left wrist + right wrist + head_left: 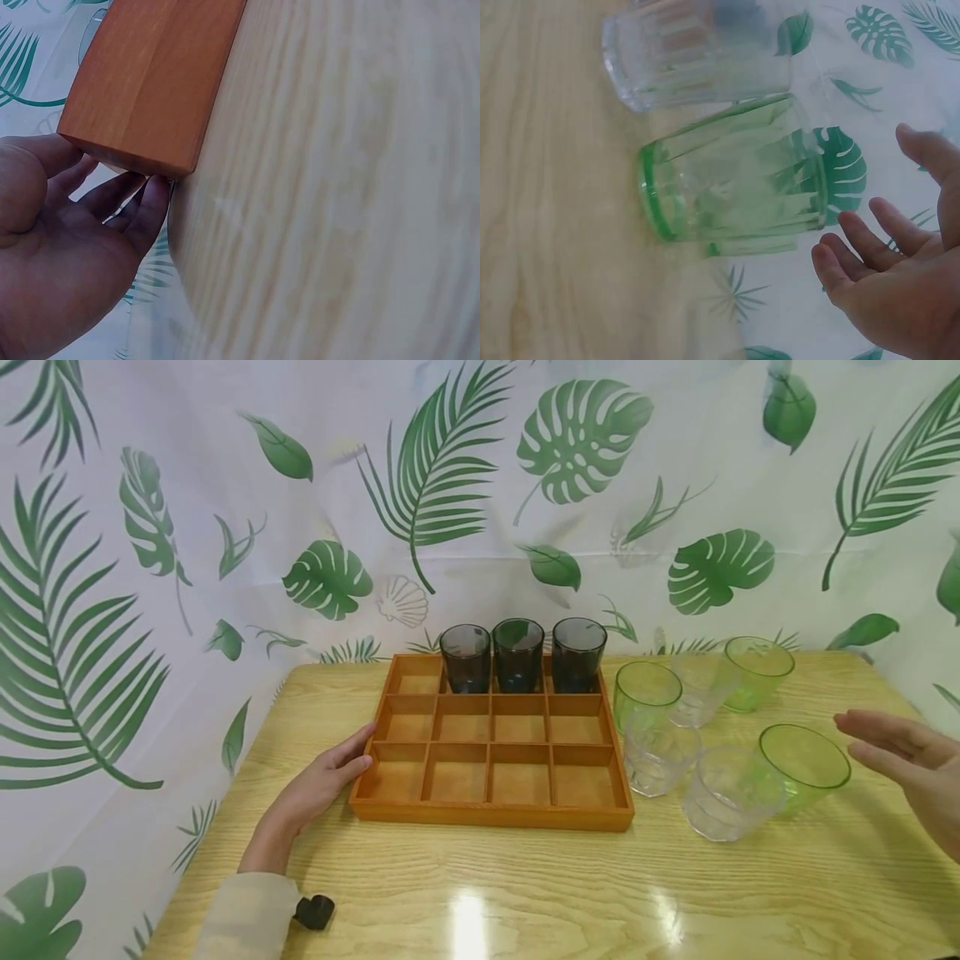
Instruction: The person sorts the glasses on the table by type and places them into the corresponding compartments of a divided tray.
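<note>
Currently, left hand (pixel 326 781) grips tray (pixel 491 815) at nine o'clock. Right hand (pixel 915 760), fingers extended, is near green glass (pixel 813 772) at three o'clock.

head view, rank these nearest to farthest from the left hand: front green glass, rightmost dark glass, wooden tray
1. Wooden tray: its left side touches the left hand.
2. Rightmost dark glass: in the tray's back row.
3. Front green glass: right of the tray, beside the right hand.
</note>
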The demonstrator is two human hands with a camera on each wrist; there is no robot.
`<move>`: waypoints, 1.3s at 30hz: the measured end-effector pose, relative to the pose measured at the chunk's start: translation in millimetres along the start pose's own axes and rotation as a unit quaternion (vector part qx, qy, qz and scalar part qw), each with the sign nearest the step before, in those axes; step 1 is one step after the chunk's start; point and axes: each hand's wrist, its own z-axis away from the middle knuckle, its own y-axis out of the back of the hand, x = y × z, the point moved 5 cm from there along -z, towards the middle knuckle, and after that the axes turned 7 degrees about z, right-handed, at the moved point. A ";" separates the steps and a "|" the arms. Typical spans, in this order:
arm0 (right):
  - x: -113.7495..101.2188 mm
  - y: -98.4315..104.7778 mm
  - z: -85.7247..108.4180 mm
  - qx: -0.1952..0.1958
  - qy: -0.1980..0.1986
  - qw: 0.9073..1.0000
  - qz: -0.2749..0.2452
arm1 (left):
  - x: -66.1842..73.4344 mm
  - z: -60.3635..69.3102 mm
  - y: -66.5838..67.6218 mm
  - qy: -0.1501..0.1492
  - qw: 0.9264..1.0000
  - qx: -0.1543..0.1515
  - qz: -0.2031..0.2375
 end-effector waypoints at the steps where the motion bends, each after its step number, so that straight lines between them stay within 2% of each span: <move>1: 3.3 0.6 2.0 -0.007 -0.013 1.000 0.008 | 0.0 0.0 0.1 0.000 1.000 0.000 -0.001; 3: 10.0 0.5 5.9 -0.017 -0.038 0.999 0.029 | 0.0 0.3 0.3 0.000 1.000 0.001 -0.002; 6: 20.0 -0.3 11.6 -0.043 -0.080 0.991 0.095 | 0.3 0.6 0.1 0.000 1.000 0.001 -0.003; 8: 25.9 -1.7 16.0 -0.065 -0.110 0.981 0.145 | 1.0 0.6 -0.4 0.001 1.000 0.001 -0.003; 11: 33.2 -3.1 19.7 -0.102 -0.149 0.961 0.212 | 2.9 1.2 -1.0 -0.001 1.000 -0.001 -0.006; 14: 36.6 -4.2 19.5 -0.122 -0.157 0.948 0.249 | 3.8 1.8 -1.0 -0.003 1.000 -0.002 -0.005; 16: 38.5 -5.1 18.5 -0.131 -0.155 0.944 0.260 | 3.5 2.0 -0.8 -0.003 1.000 -0.003 -0.004; 22: 41.3 -12.1 17.7 -0.148 -0.169 0.938 0.262 | 5.3 3.6 -1.7 -0.005 1.000 -0.005 -0.002; 27: 40.3 -13.5 15.9 -0.138 -0.165 0.940 0.266 | 5.2 3.4 -1.8 -0.001 1.000 0.000 -0.001; 35: 38.4 -15.4 12.9 -0.129 -0.183 0.931 0.290 | 4.1 3.2 -1.8 -0.004 1.000 0.000 0.000; 39: 35.7 -14.1 11.7 -0.108 -0.176 0.935 0.288 | 3.0 2.6 -1.8 -0.005 1.000 0.001 0.000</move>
